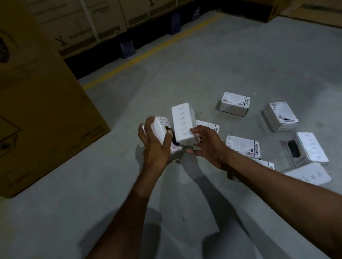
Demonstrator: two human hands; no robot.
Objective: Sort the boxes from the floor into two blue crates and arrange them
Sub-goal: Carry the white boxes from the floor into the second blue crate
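A person's left hand (155,148) wraps around a small white box (162,128) while the right hand (206,145) grips the base of a taller white box (182,122). The two are held upright side by side, apparently for comparison before sorting. To the right of the hands, more white boxes (243,147) lie scattered on the concrete floor (202,66), awaiting collection. A large cardboard carton (33,118) stands to the left. Neither blue crate is in view.

Nine white boxes (234,103): two held, seven on the floor (202,66).
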